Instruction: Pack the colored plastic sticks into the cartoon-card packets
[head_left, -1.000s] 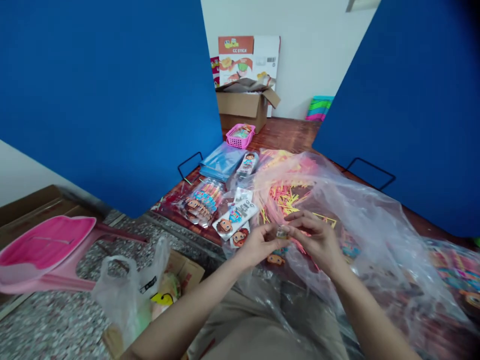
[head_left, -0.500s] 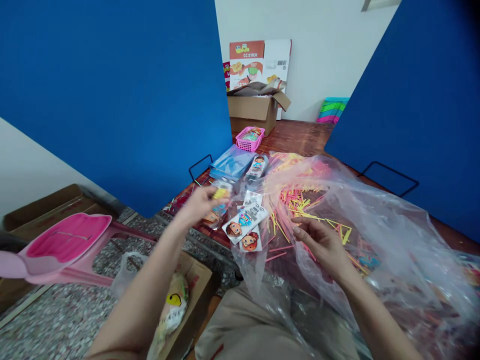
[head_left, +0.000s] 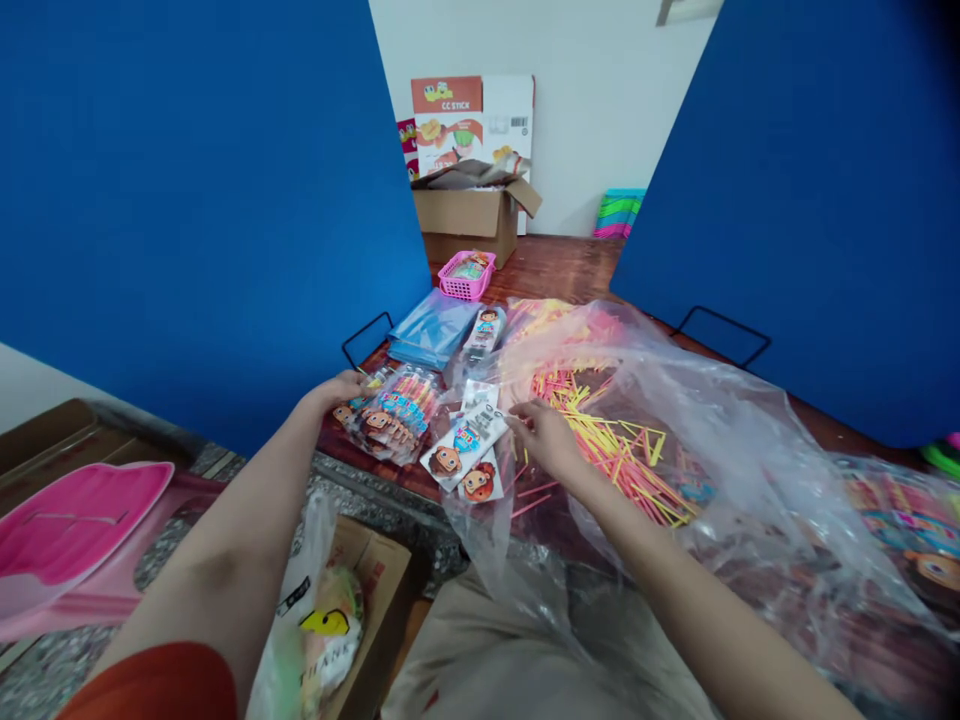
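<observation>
My left hand [head_left: 339,390] reaches out to the left edge of a pile of filled stick packets [head_left: 397,412]. Its fingers are curled on the packet at the pile's end. My right hand [head_left: 546,437] is stretched toward a small stack of flat printed packets with cartoon faces [head_left: 465,447]. Its fingertips touch the stack's right edge and hold nothing. Just right of that hand, loose yellow and pink sticks [head_left: 611,440] lie inside a big clear plastic bag [head_left: 720,420] spread over the wooden table [head_left: 570,270].
Blue panels [head_left: 187,200] stand on both sides. Behind the packets are a blue plastic stack [head_left: 435,328], a pink basket [head_left: 466,275] and an open cardboard box [head_left: 469,210]. A pink chair [head_left: 75,520] and a box holding a plastic bag [head_left: 330,620] sit at lower left.
My hands were together over the bag holding one packet. The left hand carried it left to the filled pile; the right hand moved left to the flat printed packets.
</observation>
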